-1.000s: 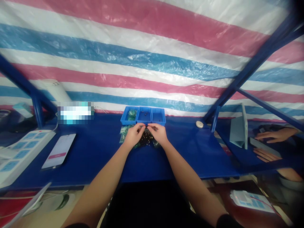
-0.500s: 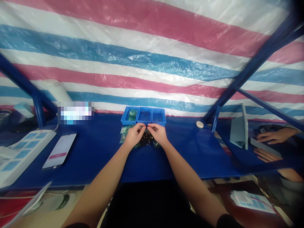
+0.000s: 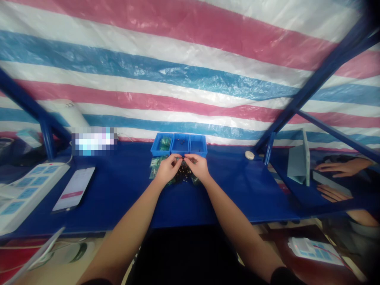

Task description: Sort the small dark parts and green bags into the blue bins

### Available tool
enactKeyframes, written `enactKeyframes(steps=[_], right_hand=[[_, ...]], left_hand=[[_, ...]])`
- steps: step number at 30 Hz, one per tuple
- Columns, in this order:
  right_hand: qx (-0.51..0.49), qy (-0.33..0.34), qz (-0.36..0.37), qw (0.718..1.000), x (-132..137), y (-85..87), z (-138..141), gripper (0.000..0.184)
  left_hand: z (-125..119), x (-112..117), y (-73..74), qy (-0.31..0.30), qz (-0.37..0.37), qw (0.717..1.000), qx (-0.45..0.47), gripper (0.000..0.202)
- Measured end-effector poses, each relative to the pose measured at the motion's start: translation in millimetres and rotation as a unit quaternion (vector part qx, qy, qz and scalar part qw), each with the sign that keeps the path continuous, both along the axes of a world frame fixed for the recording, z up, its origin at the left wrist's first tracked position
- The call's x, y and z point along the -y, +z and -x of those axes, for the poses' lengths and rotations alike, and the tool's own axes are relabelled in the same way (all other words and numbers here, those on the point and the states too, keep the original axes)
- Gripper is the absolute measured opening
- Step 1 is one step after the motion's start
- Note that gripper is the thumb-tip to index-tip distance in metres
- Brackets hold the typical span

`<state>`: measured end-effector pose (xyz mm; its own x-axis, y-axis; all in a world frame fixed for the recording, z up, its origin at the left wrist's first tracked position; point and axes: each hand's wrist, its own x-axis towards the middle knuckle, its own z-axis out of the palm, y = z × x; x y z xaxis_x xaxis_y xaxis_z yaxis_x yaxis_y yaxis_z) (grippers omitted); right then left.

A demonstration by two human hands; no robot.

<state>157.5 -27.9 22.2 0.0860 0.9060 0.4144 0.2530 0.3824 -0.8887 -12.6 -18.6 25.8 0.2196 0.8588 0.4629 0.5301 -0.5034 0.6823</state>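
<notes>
My left hand [image 3: 168, 168] and my right hand [image 3: 197, 165] meet almost fingertip to fingertip over a pile of small dark and brassy parts [image 3: 184, 174]. Both are closed in a pinch, and a tiny dark piece seems to sit between them, too small to name. Green packets [image 3: 154, 168] lie by the left hand, partly under it. Just beyond the fingers stand three joined blue bins: the left bin [image 3: 153, 150] holds green packets, the middle bin [image 3: 179, 149] a few small dark parts, the right bin [image 3: 198, 149] a small dark speck.
On the left of the blue table [image 3: 118, 206] lie a phone [image 3: 74, 189] and a white power strip [image 3: 32, 194]. A round pale object [image 3: 249, 155] sits at right. Another person's hands [image 3: 346, 168] work at a keyboard near a tablet [image 3: 299, 158]. Blue frame bars [image 3: 308, 87] slant at both sides.
My hands stay in nearly the same place, with only slight finger movement. At the right, the other person's upper hand has shifted a little.
</notes>
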Motion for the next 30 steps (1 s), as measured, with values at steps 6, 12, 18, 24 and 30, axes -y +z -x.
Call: enactKeyframes(steps=[6,12,18,24,30], right_hand=[[-0.005,0.008,0.0,1.0,-0.5,-1.6,0.1,0.024],[-0.006,0.006,-0.004,1.0,0.2,0.0,-0.9,0.024],[-0.002,0.003,0.005,1.0,-0.6,-1.7,0.8,0.024],[0.0,0.001,-0.004,1.0,-0.1,-1.0,0.5,0.023],[0.012,-0.015,0.013,1.0,0.9,1.5,-1.0,0.023]], left_hand=[[0.6,0.4,1.4,-0.003,0.008,1.0,-0.012,0.029],[0.3,0.6,1.4,0.006,0.006,1.0,0.0,0.028],[-0.1,-1.2,-0.9,0.013,0.004,1.0,-0.015,0.029],[0.3,0.0,1.1,0.014,0.012,1.0,-0.013,0.031],[0.1,0.9,1.7,0.003,0.01,1.0,-0.006,0.031]])
